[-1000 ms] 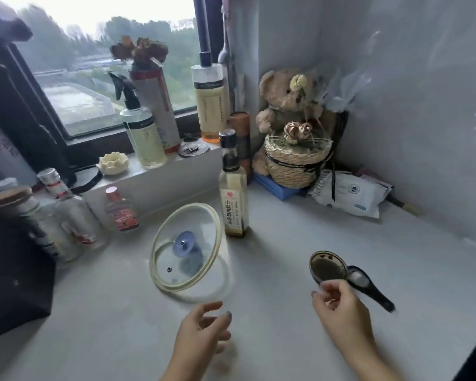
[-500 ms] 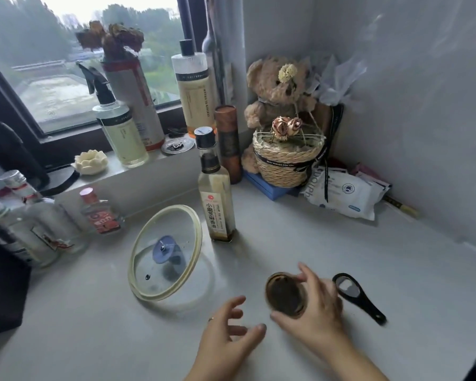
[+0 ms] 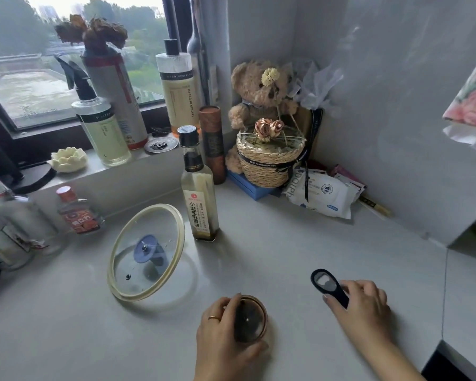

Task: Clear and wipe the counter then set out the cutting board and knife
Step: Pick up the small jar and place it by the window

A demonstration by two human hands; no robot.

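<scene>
Two grips, left hand (image 3: 226, 336) round jar (image 3: 252, 321), right hand (image 3: 366, 306) on opener (image 3: 324, 284)

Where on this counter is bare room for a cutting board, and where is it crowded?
The widest bare patch lies between the sesame oil bottle, the wet wipes pack and the bottle opener. A second lies in front of the glass lid, beside the left hand. Crowded: the bottles at left and the basket corner.

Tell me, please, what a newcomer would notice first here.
Near the front edge, the left hand grips a small dark cup and the right hand holds a black bottle opener. Behind them a glass lid lies tilted beside an oil bottle, and a teddy bear sits behind a woven basket in the corner.
</scene>
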